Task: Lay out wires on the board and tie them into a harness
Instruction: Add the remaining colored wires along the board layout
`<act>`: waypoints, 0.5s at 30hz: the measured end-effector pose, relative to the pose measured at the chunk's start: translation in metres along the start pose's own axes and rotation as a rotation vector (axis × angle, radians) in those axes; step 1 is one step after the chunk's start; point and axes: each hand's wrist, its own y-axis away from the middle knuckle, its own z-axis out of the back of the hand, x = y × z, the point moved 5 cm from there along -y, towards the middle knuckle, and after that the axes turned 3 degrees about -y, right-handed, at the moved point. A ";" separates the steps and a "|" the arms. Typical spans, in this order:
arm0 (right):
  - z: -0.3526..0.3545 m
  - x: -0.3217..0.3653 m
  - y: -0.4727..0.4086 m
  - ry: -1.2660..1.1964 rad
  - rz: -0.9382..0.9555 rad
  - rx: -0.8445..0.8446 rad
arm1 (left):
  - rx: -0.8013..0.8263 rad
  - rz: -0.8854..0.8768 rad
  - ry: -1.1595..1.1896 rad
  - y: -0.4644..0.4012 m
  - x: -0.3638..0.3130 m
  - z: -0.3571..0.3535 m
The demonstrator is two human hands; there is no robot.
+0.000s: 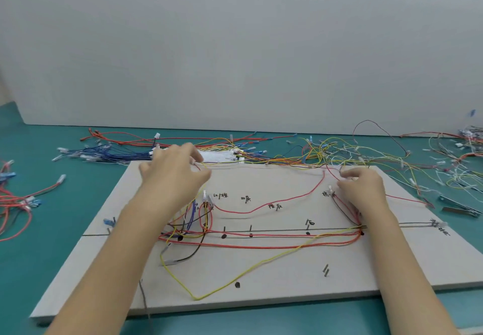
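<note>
Loose wires, far left: red and blue leads (18,201) lie tangled on the green table (39,251), off the board.
Blue bundle: a sheaf of blue wires (117,155) lies on the table just behind the board's far left corner.
Board: pale grey board (274,277) lies flat on the table, with pins, black dots and handwritten marks on it.
Left hand: left hand (172,175) hovers over the board's far left part, fingers curled, thumb and fingertips pinching a thin red wire (274,205) near the far edge.
Left cluster: red, yellow, blue and black wires (198,219) gather at pins just right of the left wrist.
Yellow wire: yellow wire (235,274) loops low toward the near edge, then rises to the right pins.
Red run: several red wires (274,240) run along the drawn line between the two clusters.
Right hand: right hand (363,191) rests over the far right part, fingers curled, pinching the red wire.
Wires, right: yellow, white and red leads (366,154) are strewn behind and right of the board.
Tool: a metal tool (460,208) lies on the table beside the board's right edge.
</note>
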 end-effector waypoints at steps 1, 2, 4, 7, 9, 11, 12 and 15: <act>0.003 0.002 -0.001 0.021 0.000 -0.033 | 0.030 -0.030 -0.008 -0.002 -0.006 -0.008; 0.006 0.005 -0.002 0.053 0.003 -0.060 | 0.064 -0.057 -0.028 -0.004 -0.011 -0.016; 0.011 0.011 -0.003 0.119 0.015 -0.110 | 0.140 -0.106 -0.063 -0.013 -0.016 -0.032; 0.017 0.012 -0.006 0.138 -0.031 -0.177 | 0.278 -0.202 -0.125 -0.029 -0.022 -0.056; 0.016 0.007 -0.010 0.129 -0.063 -0.142 | 0.368 -0.230 -0.130 -0.039 -0.021 -0.069; 0.012 -0.001 -0.012 0.140 -0.097 -0.068 | 0.407 -0.225 -0.132 -0.047 -0.015 -0.078; 0.011 -0.004 -0.011 0.135 -0.118 -0.041 | 0.404 -0.228 -0.151 -0.052 -0.011 -0.081; 0.011 -0.006 -0.006 0.115 -0.123 -0.059 | 0.352 -0.204 -0.208 -0.069 0.003 -0.083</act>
